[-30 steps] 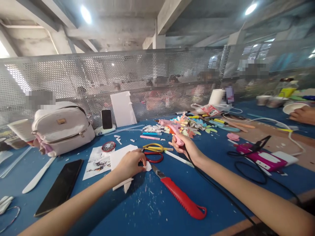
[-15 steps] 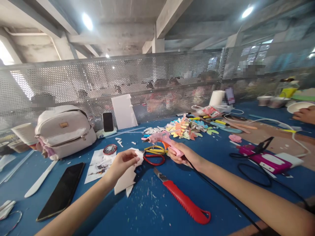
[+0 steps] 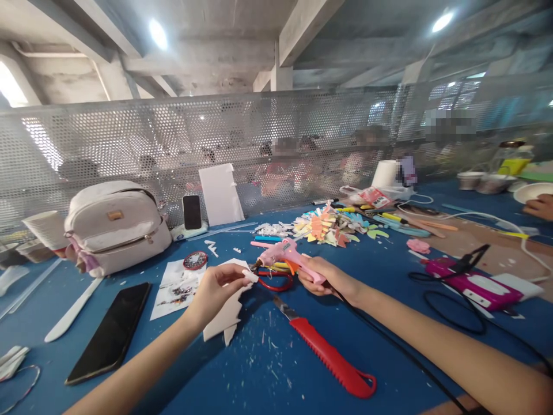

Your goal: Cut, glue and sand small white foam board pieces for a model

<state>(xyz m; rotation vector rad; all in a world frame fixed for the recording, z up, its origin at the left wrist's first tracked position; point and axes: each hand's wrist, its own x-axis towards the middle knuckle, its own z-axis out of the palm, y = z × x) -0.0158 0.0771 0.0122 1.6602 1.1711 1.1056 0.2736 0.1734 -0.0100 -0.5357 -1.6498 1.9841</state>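
Observation:
Between thumb and fingers, my left hand (image 3: 220, 286) pinches a small white piece (image 3: 250, 276), perhaps foam board. My right hand (image 3: 325, 276) is wrapped round the handle of a pink hot glue gun (image 3: 280, 253), its nozzle tilted down close to the white piece; whether they touch I cannot tell. Red-handled scissors (image 3: 276, 282) lie behind the hands, partly hidden by the glue gun. Below my left hand are cut white sheets (image 3: 222, 320). A red-handled utility knife (image 3: 330, 354) rests on the blue table in front of me.
Left: a pale backpack (image 3: 116, 230), a black phone (image 3: 110, 331) and a printed picture (image 3: 173, 291). Colourful paper cut-outs (image 3: 322, 225) are heaped at the back. A magenta device (image 3: 473, 285) with black cables sits right. Another person's hand (image 3: 540, 207) holds a bowl at far right.
The glue gun's nozzle has tipped downward and come to the white piece. My left hand has turned the piece so that it points toward the nozzle.

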